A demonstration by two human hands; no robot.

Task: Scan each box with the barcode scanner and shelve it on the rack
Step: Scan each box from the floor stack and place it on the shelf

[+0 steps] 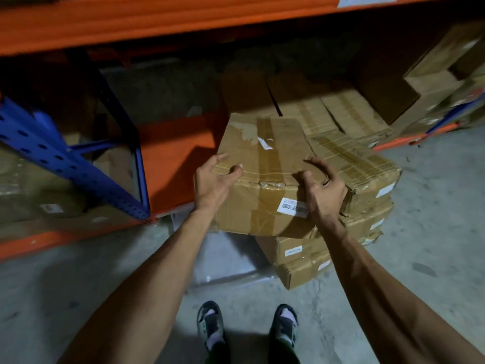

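Note:
A taped cardboard box (262, 153) sits between my hands in the middle of the view, with a white barcode label (290, 205) on its near face. My left hand (214, 181) grips its near left corner. My right hand (324, 190) grips its near right edge, beside the label. The box leans over the front of the rack's low orange shelf (173, 158). No barcode scanner is visible.
A stack of similar boxes (362, 195) stands on the concrete floor right of the held box. More boxes (336, 114) lie on the shelf behind. A blue rack upright (60, 164) rises at left; an orange beam (157, 22) crosses overhead. My feet (246, 329) are below.

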